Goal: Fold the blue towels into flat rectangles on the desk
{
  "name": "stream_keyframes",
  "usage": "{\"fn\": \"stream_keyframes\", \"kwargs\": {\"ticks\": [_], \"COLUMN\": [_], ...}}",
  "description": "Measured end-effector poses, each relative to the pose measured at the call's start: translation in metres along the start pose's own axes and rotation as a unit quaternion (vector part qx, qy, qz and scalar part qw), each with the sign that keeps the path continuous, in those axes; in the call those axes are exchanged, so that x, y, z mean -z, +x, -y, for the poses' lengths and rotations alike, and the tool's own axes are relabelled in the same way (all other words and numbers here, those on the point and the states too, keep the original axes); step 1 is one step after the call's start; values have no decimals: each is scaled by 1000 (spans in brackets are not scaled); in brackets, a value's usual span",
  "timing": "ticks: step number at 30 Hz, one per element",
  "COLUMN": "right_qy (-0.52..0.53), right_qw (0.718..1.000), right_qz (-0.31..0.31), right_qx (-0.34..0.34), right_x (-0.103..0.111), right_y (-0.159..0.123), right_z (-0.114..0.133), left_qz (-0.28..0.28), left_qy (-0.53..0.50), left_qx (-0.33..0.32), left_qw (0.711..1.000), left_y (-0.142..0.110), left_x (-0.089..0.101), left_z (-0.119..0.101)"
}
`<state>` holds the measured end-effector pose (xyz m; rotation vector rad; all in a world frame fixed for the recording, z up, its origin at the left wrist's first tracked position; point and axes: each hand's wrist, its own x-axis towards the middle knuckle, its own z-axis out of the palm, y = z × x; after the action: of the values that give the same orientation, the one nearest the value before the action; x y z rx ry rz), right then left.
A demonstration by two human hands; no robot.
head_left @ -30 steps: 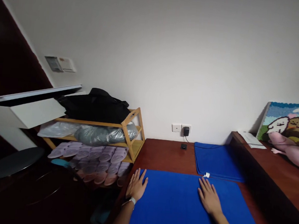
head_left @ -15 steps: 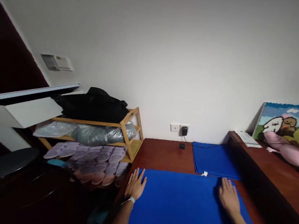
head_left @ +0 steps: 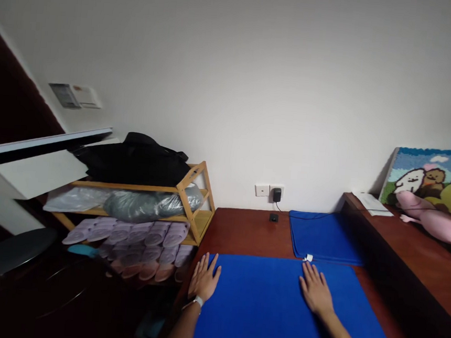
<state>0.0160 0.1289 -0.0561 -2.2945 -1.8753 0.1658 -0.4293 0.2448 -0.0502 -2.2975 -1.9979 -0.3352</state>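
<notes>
A large blue cloth [head_left: 257, 303] lies spread flat over the dark red wooden table [head_left: 243, 231]. My left hand [head_left: 205, 277] rests on the cloth's far left corner, fingers stretched out, with a pale band around the wrist. Flat on the same cloth, near its far edge and right of the middle, is my right hand [head_left: 316, 290], fingers extended and holding nothing. Just beyond its fingertips sits a small white tag [head_left: 308, 258], at the near edge of a folded blue cloth [head_left: 326, 235].
A black plug [head_left: 277, 195] sits in the wall socket. To the left stands a wooden rack [head_left: 205, 220] with several lilac slippers [head_left: 141, 232] and a black bag [head_left: 135, 158]. A raised ledge on the right bears a pink plush toy [head_left: 434, 219] and a picture [head_left: 426, 173].
My right hand has slid left across the blue cloth from near its far right corner. My left hand stays at the left corner. The view has shifted slightly.
</notes>
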Motion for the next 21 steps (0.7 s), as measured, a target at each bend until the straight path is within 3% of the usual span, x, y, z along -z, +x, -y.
{"fn": "stream_keyframes", "kwargs": {"ticks": [3,5,8,10,12,14,17,21], "right_qy": [-28,-28,-19,-13,-8,5,59,120], "right_qw": [994,989,988,990,990,990,993,984], "right_qz": [8,13,18,-16,-77,-120,-101,-23], "right_qx": [-110,-145,-152,-138,-116,-80,25,131], "right_x": [18,34,53,55,50,42,29,15], "right_y": [-10,-16,-24,-29,-36,-46,-61,-72], "right_z": [-87,-130,-159,-153,-127,-82,13,136], "left_qz": [18,58,100,82,51,33,24,24], "left_qy": [-2,-14,-26,-27,-35,-45,-43,-21], "left_qx": [1,12,24,19,0,-41,-97,-91], "left_qw": [1000,998,994,996,998,998,994,995], "left_y": [6,13,21,15,-3,-31,-77,-113], "left_x": [-2,1,13,21,26,28,30,40], "left_z": [2,3,5,6,7,6,4,0]}}
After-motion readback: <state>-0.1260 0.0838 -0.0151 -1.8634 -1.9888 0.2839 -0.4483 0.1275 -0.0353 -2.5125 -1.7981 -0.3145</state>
